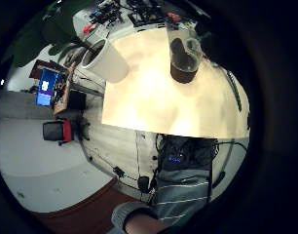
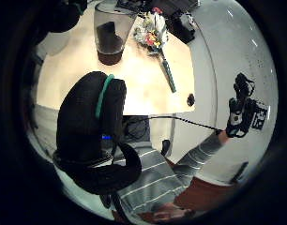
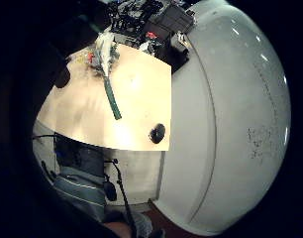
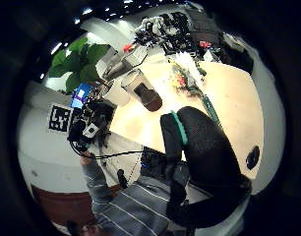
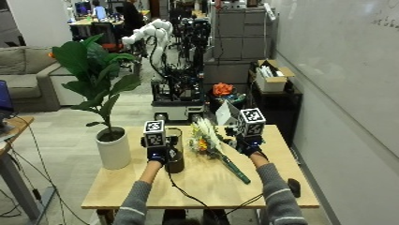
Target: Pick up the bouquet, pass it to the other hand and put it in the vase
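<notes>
Both hands, left hand (image 5: 156,153) and right hand (image 5: 250,146), hover raised, holding nothing. The white-and-yellow bouquet (image 5: 210,143) lies on the pale wooden desk (image 5: 205,190) between them, right of the dark glass vase (image 5: 174,155). Best gripped mid-stem, below the blooms.

On my desk (image 5: 262,190), the vase (image 5: 175,157) stands near the middle, toward the far edge. The bouquet (image 5: 214,146) lies just to its right, stem angled toward the near right corner. A potted plant (image 5: 114,149) stands at the left edge.
</notes>
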`<action>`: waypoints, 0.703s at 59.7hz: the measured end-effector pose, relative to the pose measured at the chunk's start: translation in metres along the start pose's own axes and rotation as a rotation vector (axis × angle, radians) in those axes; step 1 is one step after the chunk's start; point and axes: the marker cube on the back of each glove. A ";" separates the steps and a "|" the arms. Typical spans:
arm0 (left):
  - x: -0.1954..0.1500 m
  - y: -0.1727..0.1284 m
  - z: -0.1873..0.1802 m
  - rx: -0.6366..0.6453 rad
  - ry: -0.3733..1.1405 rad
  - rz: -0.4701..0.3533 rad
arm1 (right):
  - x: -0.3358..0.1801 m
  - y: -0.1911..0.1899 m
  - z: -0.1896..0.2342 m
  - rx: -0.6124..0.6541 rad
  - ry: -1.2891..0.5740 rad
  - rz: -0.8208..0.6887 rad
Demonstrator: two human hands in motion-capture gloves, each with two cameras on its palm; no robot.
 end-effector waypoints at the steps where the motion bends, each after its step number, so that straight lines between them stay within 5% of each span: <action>1: 0.000 0.001 0.000 -0.001 0.006 0.001 | 0.000 -0.001 0.001 0.002 -0.001 -0.001; 12: -0.004 0.017 0.006 -0.092 0.073 -0.016 | 0.001 -0.007 0.021 -0.025 -0.028 0.008; 17: 0.006 0.043 -0.021 -0.024 0.104 0.046 | 0.007 -0.016 0.036 -0.040 -0.032 0.004; 24: -0.006 -0.006 0.018 -0.057 0.077 -0.026 | 0.009 -0.017 0.042 -0.065 -0.058 0.017; 30: 0.003 0.010 0.000 -0.024 0.091 0.003 | 0.007 -0.014 0.051 -0.171 -0.122 -0.006; 36: 0.001 -0.027 0.027 -0.031 0.095 -0.021 | 0.009 -0.017 0.064 -0.265 -0.143 -0.017; 42: 0.016 -0.028 0.026 -0.012 0.124 0.028 | 0.005 -0.006 0.050 -0.267 -0.094 -0.008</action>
